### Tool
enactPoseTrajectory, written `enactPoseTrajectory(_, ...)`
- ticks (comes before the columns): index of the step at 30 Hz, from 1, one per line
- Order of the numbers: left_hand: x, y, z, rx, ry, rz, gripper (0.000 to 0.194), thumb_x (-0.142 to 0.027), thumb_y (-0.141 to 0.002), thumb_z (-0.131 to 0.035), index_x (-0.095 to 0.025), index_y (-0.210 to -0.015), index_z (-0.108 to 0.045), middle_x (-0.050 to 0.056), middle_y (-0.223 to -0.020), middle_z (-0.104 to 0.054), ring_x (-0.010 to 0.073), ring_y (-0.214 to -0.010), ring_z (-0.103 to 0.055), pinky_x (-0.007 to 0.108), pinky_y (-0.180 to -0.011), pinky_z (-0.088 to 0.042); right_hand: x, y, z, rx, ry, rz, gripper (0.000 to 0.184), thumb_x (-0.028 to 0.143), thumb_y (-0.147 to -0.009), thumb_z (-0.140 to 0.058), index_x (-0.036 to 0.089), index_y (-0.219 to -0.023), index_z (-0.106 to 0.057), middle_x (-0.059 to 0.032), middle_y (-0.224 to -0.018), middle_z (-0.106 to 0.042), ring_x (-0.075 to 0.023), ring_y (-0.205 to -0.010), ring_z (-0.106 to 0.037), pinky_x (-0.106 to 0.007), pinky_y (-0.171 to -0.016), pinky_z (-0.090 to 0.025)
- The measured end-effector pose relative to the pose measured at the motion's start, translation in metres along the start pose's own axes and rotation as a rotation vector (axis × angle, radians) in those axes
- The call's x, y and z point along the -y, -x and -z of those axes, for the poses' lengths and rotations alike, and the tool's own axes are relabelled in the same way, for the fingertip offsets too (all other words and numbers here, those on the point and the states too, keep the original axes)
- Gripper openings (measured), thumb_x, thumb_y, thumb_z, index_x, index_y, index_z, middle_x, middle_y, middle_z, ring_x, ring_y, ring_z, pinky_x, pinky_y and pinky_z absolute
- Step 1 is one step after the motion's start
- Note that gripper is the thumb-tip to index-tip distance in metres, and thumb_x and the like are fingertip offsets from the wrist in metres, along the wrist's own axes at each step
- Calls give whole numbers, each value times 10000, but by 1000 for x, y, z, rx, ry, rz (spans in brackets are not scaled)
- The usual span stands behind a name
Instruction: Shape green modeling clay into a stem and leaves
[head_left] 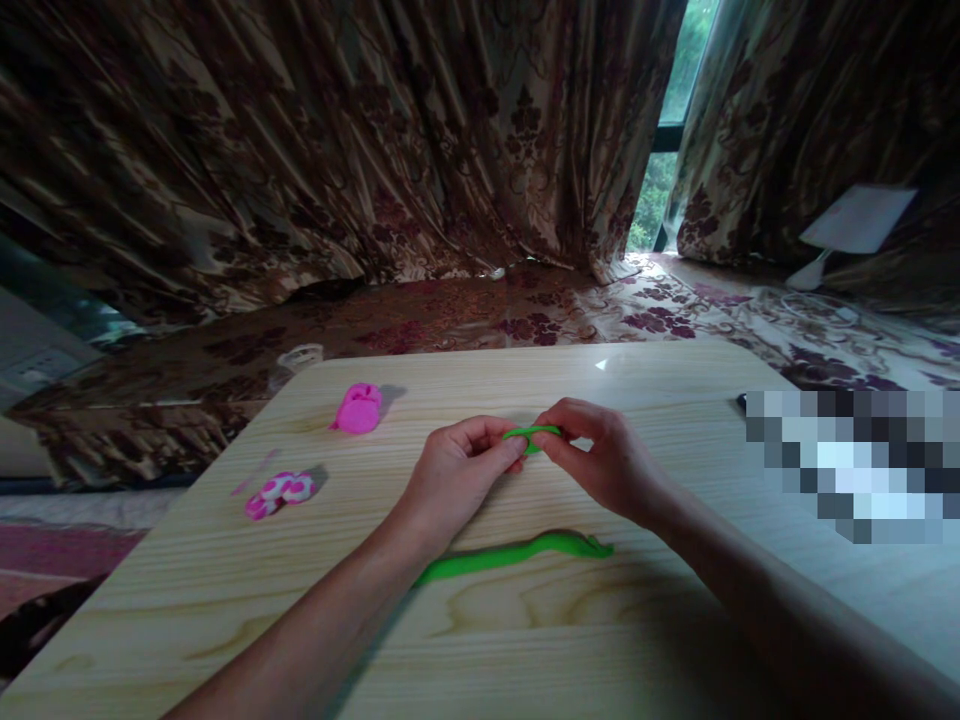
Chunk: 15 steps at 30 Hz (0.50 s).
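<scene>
Between my two hands is a small piece of green modelling clay (532, 436), raised a little over the table. My left hand (466, 468) pinches its left end between thumb and fingers. At the other end, my right hand (592, 440) grips it the same way. Nearer to me lies a long green clay strip (517, 556), slightly wavy, with a curled right tip; my left forearm covers its left end. Farther left sits a pink clay shape (358, 409) with a hollow near its top. Below that are several pink-and-white clay pieces (279, 493) bunched together.
The pale wooden table (660, 620) has rounded far corners. A blurred-out item (855, 460) lies at its right edge. Behind are a patterned covered ledge (450, 320), long curtains (420, 130) and a white lamp (855, 220). A thin pinkish strip (255, 472) lies near the left edge.
</scene>
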<state>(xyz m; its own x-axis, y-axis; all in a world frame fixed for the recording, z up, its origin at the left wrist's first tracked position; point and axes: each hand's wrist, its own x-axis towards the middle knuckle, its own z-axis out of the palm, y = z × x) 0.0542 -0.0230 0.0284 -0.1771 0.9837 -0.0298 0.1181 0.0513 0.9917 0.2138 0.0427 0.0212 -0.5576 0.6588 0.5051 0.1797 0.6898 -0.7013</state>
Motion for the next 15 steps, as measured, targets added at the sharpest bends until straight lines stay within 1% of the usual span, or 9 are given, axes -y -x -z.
enactPoseTrajectory(6, -4, 0, 0, -2, 61, 7, 164, -276, -725, -671, -163, -830, -613, -18, -660, -605, 103, -641, -549, 224, -632, -395, -1, 0, 0, 24, -24, -14, 85, 189, -827, -564, 153, -823, -642, -10, -717, -583, -103, -647, -543, -216, -573, -424)
enactPoseTrajectory(8, -5, 2, 0, 30, 69, 11, 180, -279, -730, -667, -162, -854, -608, -13, -689, -611, 105, -658, -548, 226, -639, -393, -3, 0, -1, -10, -20, -9, 66, 169, -815, -573, 156, -788, -632, 0, -692, -573, -98, -630, -535, -214, -564, -417)
enactPoseTrajectory(11, -5, 3, 0, 125, 82, 29, 202, -298, -745, -648, -164, -893, -616, 0, -741, -622, 117, -693, -548, 241, -660, -392, -4, 0, -2, -57, -16, -1, 61, 166, -810, -580, 160, -771, -626, 9, -671, -562, -94, -611, -525, -212, -549, -409)
enactPoseTrajectory(13, -4, 3, 0, 186, 73, 38, 162, -304, -772, -610, -148, -814, -630, 7, -715, -615, 120, -682, -537, 251, -668, -389, -2, 0, -1, -47, -32, 1, 72, 175, -817, -578, 160, -780, -639, 3, -692, -574, -95, -624, -537, -214, -559, -421)
enactPoseTrajectory(15, -4, 3, 0, 208, 58, 35, 185, -291, -798, -565, -140, -714, -629, 8, -677, -603, 117, -660, -520, 254, -670, -381, 0, -1, 0, -26, -53, 2, 85, 197, -819, -583, 166, -836, -660, -12, -742, -597, -104, -658, -557, -223, -585, -444)
